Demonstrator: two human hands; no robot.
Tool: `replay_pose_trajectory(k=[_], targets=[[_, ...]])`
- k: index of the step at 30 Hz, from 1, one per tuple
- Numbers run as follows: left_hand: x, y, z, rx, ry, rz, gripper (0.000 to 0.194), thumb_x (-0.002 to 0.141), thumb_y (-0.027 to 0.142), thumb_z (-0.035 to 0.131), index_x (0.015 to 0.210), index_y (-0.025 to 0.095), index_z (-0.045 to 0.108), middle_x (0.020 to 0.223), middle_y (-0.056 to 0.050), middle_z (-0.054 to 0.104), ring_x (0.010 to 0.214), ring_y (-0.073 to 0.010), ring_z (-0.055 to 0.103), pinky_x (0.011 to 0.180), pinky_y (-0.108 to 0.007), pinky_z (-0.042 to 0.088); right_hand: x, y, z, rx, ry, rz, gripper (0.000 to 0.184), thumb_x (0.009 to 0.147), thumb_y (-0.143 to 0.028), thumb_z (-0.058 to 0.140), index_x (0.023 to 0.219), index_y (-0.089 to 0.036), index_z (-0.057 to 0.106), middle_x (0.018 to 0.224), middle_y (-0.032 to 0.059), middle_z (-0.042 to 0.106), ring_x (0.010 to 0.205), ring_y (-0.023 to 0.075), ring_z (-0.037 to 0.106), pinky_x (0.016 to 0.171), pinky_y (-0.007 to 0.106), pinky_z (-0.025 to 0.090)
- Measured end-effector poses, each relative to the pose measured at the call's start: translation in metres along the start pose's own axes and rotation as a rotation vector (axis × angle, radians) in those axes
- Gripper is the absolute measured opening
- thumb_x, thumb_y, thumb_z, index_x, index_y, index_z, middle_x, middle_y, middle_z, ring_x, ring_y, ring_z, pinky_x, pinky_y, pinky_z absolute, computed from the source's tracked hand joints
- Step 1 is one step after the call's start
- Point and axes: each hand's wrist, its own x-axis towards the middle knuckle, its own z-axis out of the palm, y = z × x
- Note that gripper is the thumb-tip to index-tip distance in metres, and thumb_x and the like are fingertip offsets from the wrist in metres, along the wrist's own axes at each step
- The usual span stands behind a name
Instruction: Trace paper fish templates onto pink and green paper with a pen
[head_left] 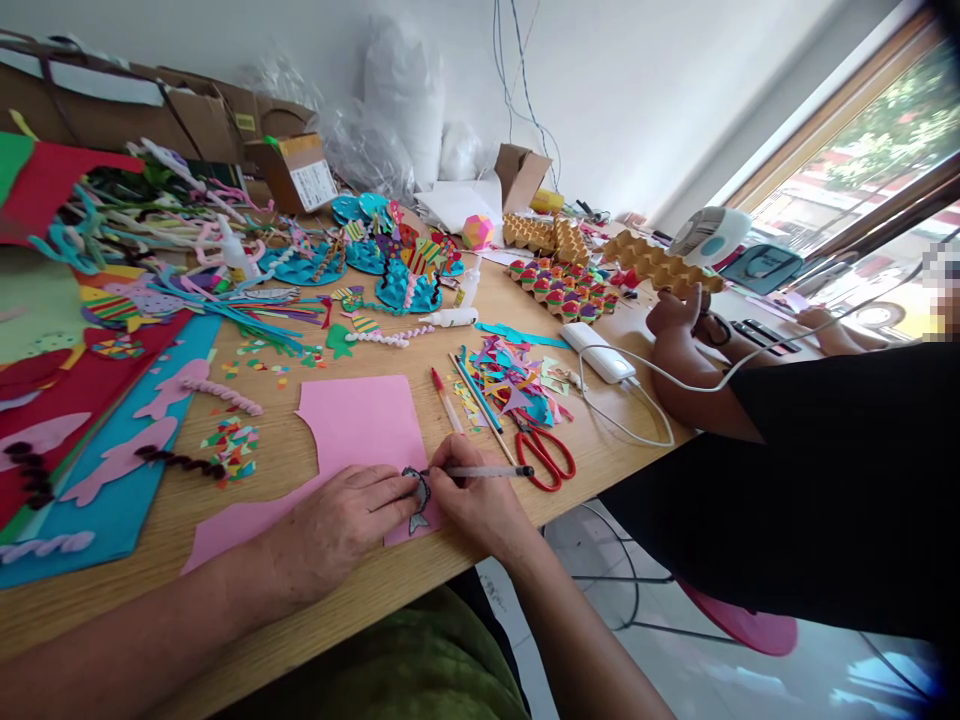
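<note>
My right hand (pixel 476 495) pinches a pen (pixel 491 471) with a clear barrel and black cap, its tip at the edge of a small grey fish cutout (pixel 421 500) outlined in black. That cutout lies on a pink sheet (pixel 367 420) with an irregular cut edge. Flat over the sheet, my left hand (pixel 352 515) rests with fingers outstretched, the fingertips pressing on the cutout. Part of the fish is hidden beneath the fingers. Right of my right hand lie red-handled scissors (pixel 546 458). A red pen (pixel 446 398) and a blue pencil (pixel 480 392) are just beyond it.
Paper scraps (pixel 514 380) and a white power strip (pixel 598 352) with a looping cable lie at right. Coloured sheets with pink fish (pixel 124 460) spread at left. Glue bottles (pixel 453 317), blue crafts (pixel 409 290) and egg trays (pixel 562 290) stand behind. A co-worker's arm (pixel 682 370) reaches in at right.
</note>
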Motion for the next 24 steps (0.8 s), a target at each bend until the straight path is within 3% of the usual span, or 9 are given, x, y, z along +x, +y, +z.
replay_pose_trajectory(k=[7,14,19,24], targets=[[-0.001,-0.001,0.002,-0.009,-0.029,-0.003,0.035,0.095,0.008,0.032,0.110,0.014,0.063,0.108,-0.008,0.067,0.101,-0.0195,0.058,0.085,-0.031,0.051,0.009,-0.004,0.003,0.000,-0.030,0.013,0.010,0.069,-0.011,0.047,0.064,-0.020,0.047,0.058,-0.0049,0.049,0.054,0.0101,0.044,0.050,0.021,0.033],[-0.002,-0.002,0.004,-0.013,0.016,0.004,0.036,0.096,0.009,0.030,0.109,0.013,0.063,0.105,-0.009,0.068,0.099,-0.0199,0.059,0.083,-0.031,0.051,0.012,-0.006,0.005,-0.009,-0.046,0.029,0.009,0.069,-0.013,0.048,0.064,-0.020,0.048,0.057,-0.0050,0.047,0.053,0.0103,0.042,0.048,0.022,0.031],[-0.004,-0.002,0.006,-0.042,-0.030,-0.016,0.033,0.094,0.009,0.036,0.115,0.016,0.061,0.109,-0.008,0.066,0.103,-0.0197,0.057,0.087,-0.032,0.050,0.011,-0.008,0.004,0.016,-0.075,0.025,0.011,0.069,-0.011,0.048,0.064,-0.020,0.047,0.057,-0.0054,0.048,0.054,0.0097,0.042,0.049,0.020,0.032],[-0.004,-0.002,0.005,-0.030,-0.006,0.005,0.037,0.096,0.009,0.029,0.113,0.013,0.061,0.108,-0.009,0.067,0.102,-0.0198,0.058,0.086,-0.032,0.051,0.011,-0.007,0.003,0.030,-0.086,-0.005,0.011,0.070,-0.011,0.048,0.064,-0.020,0.047,0.056,-0.0058,0.047,0.053,0.0092,0.042,0.049,0.020,0.032]])
